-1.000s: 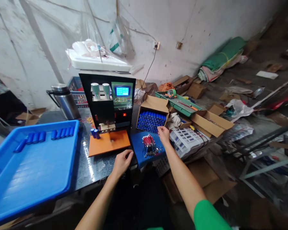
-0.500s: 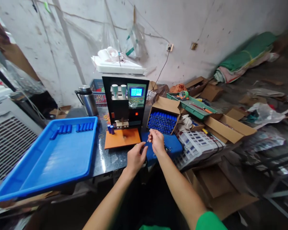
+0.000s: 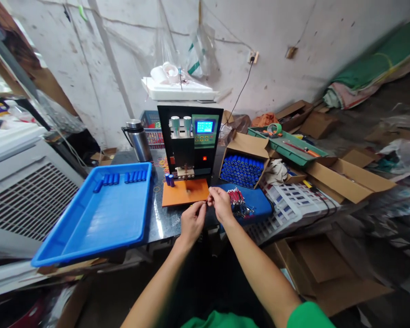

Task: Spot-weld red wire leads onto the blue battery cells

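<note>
My left hand (image 3: 193, 220) and my right hand (image 3: 221, 203) meet just in front of the orange plate (image 3: 201, 186) of a black spot welder (image 3: 210, 157). Fingers and thumb are pinched on both, fingertips almost touching. Between them shows a thin dark bit, too small to name. Two blue battery cells (image 3: 170, 180) stand upright on the plate's left side. To the right of my right hand, a bunch of red, black and white wire leads (image 3: 237, 200) lies on a blue pad (image 3: 259, 203).
A blue tray (image 3: 104, 228) at the left holds several blue cells (image 3: 135, 176). Behind the pad stands a cardboard box (image 3: 242, 142) packed with cells. A steel jug (image 3: 138, 140) stands behind the tray. A green tool tray (image 3: 289, 146) and a white crate (image 3: 283, 205) sit at the right.
My hands have come together, with the left fingers closing into a pinch. The right hand has shifted off the wire leads, which now show more fully. The camera view has turned slightly left.
</note>
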{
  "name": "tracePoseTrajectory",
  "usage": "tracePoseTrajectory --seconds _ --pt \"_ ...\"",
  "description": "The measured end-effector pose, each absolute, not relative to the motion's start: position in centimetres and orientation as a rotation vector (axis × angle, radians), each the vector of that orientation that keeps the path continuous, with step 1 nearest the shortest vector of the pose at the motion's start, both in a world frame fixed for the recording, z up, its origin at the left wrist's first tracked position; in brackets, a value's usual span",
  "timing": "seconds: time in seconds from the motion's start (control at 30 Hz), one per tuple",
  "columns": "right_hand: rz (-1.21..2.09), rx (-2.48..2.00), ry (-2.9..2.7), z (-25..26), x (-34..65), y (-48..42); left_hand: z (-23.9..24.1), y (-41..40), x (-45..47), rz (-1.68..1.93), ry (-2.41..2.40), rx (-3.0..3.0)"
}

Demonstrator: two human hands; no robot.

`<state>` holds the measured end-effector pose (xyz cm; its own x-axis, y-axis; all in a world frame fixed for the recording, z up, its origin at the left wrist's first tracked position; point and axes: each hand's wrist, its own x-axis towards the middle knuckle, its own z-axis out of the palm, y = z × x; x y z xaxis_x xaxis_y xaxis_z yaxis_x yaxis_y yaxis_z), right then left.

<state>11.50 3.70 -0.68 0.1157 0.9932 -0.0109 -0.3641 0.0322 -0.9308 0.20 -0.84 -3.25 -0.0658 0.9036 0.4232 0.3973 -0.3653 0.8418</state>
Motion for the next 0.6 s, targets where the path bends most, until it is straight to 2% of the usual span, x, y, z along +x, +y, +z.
tracePoseTrajectory --seconds 0.23,0.4,0.6 --pt "1.285 -0.964 -1.281 -0.8 11.8 3.2 -1.9 -0.1 -1.9 1.311 1.269 1.521" --pt "1.194 -0.986 -1.371 -0.7 11.5 3.0 -2.4 0.2 -2.9 1.28 1.309 1.524" --pt "1.218 -1.034 -1.214 -2.2 12.0 3.0 -3.2 4.4 -7.3 1.729 1.755 1.342"
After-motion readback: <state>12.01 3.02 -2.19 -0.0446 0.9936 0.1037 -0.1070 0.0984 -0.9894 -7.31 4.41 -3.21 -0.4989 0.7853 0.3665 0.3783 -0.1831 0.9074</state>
